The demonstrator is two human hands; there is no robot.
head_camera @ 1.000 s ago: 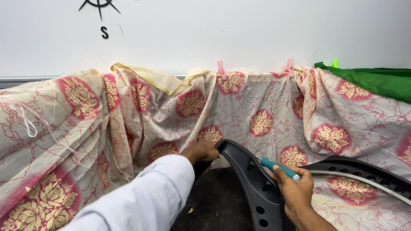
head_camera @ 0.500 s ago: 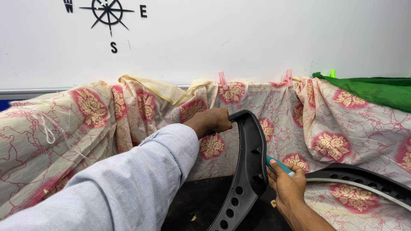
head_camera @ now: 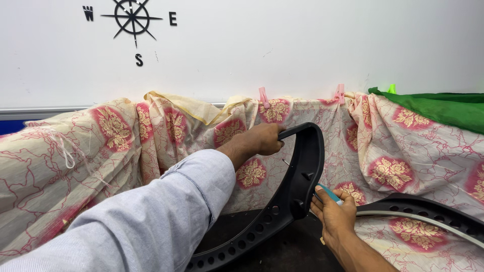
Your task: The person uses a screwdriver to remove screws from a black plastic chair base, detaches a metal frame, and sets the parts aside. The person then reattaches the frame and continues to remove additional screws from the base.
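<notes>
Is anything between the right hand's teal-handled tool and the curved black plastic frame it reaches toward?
Nothing visible. The right hand holds the teal-handled tool right beside the curved black perforated plastic frame, whose top end the left hand grips. The tool's tip is hidden behind the frame, so contact cannot be confirmed.

1. We have one view only, from a camera worn on the head, so no second view shares any part of the scene.
2. We look forward and slightly down, facing a white wall (head_camera: 282, 45) square on; its compass decal (head_camera: 132, 17) sits at our upper left.
3. We are near: the left sleeve (head_camera: 151, 216) fills the lower left corner and runs out of frame.
4. The left hand (head_camera: 264, 139) sits about centre, the right hand (head_camera: 333, 216) lower right, both on the dark frame (head_camera: 302, 171).
5. The cloth (head_camera: 403, 146) spans the full width below the wall.
</notes>
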